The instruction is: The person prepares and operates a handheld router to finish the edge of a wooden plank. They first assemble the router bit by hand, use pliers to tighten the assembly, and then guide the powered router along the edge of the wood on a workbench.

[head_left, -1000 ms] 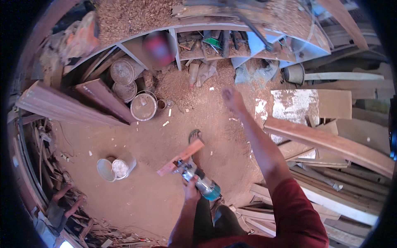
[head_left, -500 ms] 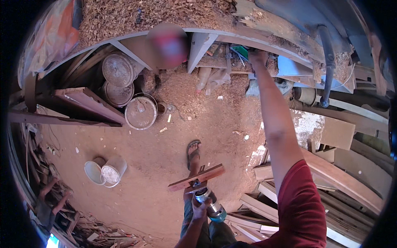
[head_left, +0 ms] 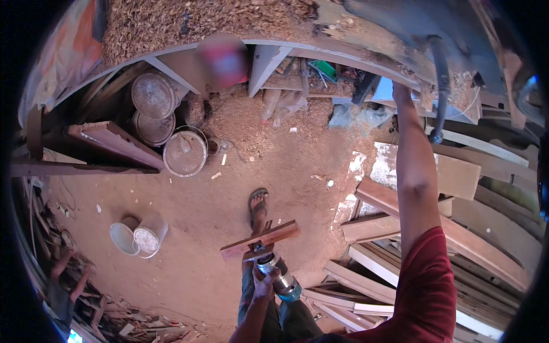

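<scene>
Low in front of my legs, my left hand (head_left: 264, 281) is wrapped round a router (head_left: 284, 281) with a silver body and a teal end. A reddish wooden strip (head_left: 274, 233) is fixed across the router's base like a fence. My right arm stretches far forward and to the right, and my right hand (head_left: 401, 92) reaches in under the workbench edge. Its fingers are hidden there, beside a light-blue surface (head_left: 384, 90). Left of that hand lie a dark, long object (head_left: 366, 87) and a green item (head_left: 325, 70) on the cluttered shelf.
Wood shavings cover the workbench top (head_left: 217, 20). Lidded buckets (head_left: 185, 154) stand at its left, near a leaning plank (head_left: 114, 146). White tubs (head_left: 150, 237) lie on the floor. Stacked boards (head_left: 366, 283) fill the right side. Another person (head_left: 66, 286) is at lower left.
My right hand has moved right along the shelf, away from the green item, and the dark object now shows. My left hand keeps hold of the router. The view has shifted slightly.
</scene>
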